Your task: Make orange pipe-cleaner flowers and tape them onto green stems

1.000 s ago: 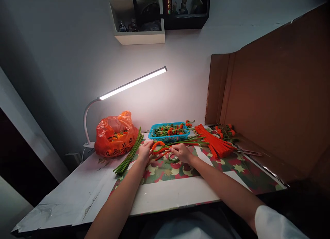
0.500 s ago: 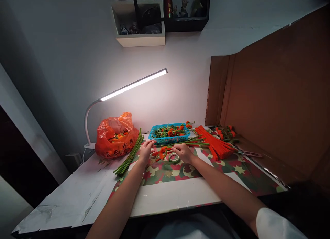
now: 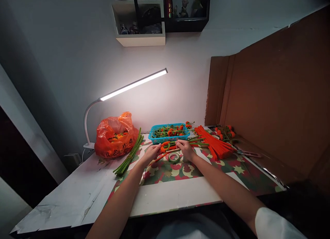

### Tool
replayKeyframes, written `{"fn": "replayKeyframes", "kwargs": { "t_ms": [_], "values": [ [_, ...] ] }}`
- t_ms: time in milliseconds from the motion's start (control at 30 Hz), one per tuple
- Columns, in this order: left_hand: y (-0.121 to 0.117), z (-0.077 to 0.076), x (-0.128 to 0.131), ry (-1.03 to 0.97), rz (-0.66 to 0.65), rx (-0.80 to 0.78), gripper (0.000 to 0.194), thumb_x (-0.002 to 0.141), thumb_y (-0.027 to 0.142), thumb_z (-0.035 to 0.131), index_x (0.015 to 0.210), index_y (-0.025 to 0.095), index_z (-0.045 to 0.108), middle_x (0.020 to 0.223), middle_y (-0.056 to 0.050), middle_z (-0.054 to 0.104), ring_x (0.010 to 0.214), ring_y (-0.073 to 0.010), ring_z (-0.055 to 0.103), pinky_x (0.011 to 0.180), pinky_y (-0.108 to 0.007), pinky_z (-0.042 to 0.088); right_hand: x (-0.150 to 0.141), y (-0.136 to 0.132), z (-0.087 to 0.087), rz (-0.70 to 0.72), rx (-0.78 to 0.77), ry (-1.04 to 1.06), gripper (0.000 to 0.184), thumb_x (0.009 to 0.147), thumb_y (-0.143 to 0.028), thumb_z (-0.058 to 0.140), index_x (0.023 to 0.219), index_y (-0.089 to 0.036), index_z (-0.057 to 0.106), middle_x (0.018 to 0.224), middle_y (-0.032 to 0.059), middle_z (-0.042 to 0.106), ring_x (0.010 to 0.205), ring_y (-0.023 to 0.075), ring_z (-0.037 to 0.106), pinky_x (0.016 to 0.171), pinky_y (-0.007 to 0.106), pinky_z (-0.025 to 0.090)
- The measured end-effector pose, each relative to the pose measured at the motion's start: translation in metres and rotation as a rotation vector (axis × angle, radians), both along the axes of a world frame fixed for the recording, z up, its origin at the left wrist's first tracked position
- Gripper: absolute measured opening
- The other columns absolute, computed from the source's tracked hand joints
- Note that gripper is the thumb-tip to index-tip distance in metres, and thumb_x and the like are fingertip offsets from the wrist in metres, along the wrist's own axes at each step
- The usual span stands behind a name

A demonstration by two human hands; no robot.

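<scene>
My left hand [image 3: 151, 154] pinches the left side of a curled orange pipe cleaner piece [image 3: 164, 147] with a bit of green on it. At the piece's right end, my right hand [image 3: 186, 150] is closed, thumb and fingertips together; what lies exactly between them is partly hidden. A roll of green tape [image 3: 174, 158] lies on the table just below the piece. Beside it are a thin tan stick [image 3: 172, 150] and a loose orange-red pipe cleaner [image 3: 161, 157].
Behind my hands stands a blue basket [image 3: 157, 141] of orange flowers on green stems. Left are an orange plastic bag [image 3: 103, 142] and a bundle of green stems [image 3: 130, 156]. Right lie red-orange pipe cleaners [image 3: 215, 142], scissors [image 3: 250, 153] and more flowers [image 3: 228, 131]. A lamp [image 3: 134, 84] shines above.
My left hand has moved right and closed on the orange piece, which lay on the table between my hands. The piece is now slightly farther back, and my right hand has shifted a little right.
</scene>
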State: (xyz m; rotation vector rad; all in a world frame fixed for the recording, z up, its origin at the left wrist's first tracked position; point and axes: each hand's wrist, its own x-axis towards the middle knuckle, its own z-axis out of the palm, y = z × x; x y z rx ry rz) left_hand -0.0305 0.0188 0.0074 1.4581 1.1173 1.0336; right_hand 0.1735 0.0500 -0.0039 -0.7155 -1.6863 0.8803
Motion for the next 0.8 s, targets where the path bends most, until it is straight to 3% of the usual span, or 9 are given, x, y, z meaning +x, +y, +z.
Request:
{"fn": "replayKeyframes", "kwargs": {
  "t_ms": [200,333,467,600,733,800],
  "values": [
    [0.014,-0.006,-0.006,-0.068,0.046,0.117,0.056,0.066,0.068,0.056,0.054,0.021,0.030,0.046,0.010,0.024,0.039,-0.0050,0.022,0.041,-0.021,0.019,0.001,0.017,-0.003,0.114,-0.387,0.353,0.035,0.069,-0.046,0.059,0.050,-0.021,0.044,0.046,-0.0052,0.030,0.043,0.0085,0.025,0.047,0.026,0.023],
    [0.016,-0.006,-0.010,-0.100,0.083,0.159,0.055,0.067,0.066,0.057,0.051,0.021,0.029,0.043,0.009,0.024,0.038,-0.0051,0.023,0.041,-0.021,0.022,0.009,0.026,-0.005,0.159,-0.525,0.508,0.031,0.068,-0.039,0.059,0.049,-0.021,0.042,0.041,-0.0089,0.018,0.038,0.0064,0.014,0.044,0.026,0.018],
    [0.010,-0.002,-0.011,-0.104,0.016,0.085,0.050,0.071,0.060,0.059,0.052,0.018,0.040,0.044,0.006,0.037,0.039,-0.0059,0.034,0.042,-0.020,0.029,0.014,0.029,-0.005,0.190,-0.573,0.537,0.030,0.067,-0.035,0.057,0.046,-0.021,0.040,0.039,-0.0089,0.019,0.037,0.0059,0.015,0.043,0.025,0.018],
    [0.002,0.004,-0.009,-0.181,-0.121,-0.148,0.048,0.076,0.061,0.053,0.075,0.013,0.060,0.068,-0.004,0.061,0.053,-0.0109,0.056,0.052,-0.022,0.043,0.015,0.026,-0.003,0.253,-0.589,0.505,0.033,0.069,-0.033,0.055,0.044,-0.021,0.037,0.039,-0.0081,0.020,0.038,0.0063,0.019,0.045,0.025,0.022],
    [-0.003,0.005,-0.003,-0.254,-0.147,-0.210,0.045,0.080,0.056,0.054,0.094,0.014,0.062,0.082,-0.007,0.065,0.060,-0.0124,0.061,0.055,-0.022,0.047,0.010,0.018,-0.001,0.384,-0.563,0.441,0.034,0.068,-0.033,0.056,0.043,-0.020,0.037,0.041,-0.0072,0.024,0.040,0.0066,0.023,0.046,0.025,0.024],
    [-0.006,0.004,0.002,-0.271,-0.223,-0.228,0.043,0.080,0.053,0.056,0.098,0.015,0.062,0.086,-0.008,0.066,0.063,-0.0141,0.063,0.057,-0.024,0.048,0.007,0.012,0.001,0.407,-0.558,0.384,0.032,0.066,-0.034,0.059,0.044,-0.019,0.040,0.043,-0.0068,0.028,0.042,0.0068,0.028,0.048,0.024,0.027]
  ]
}}
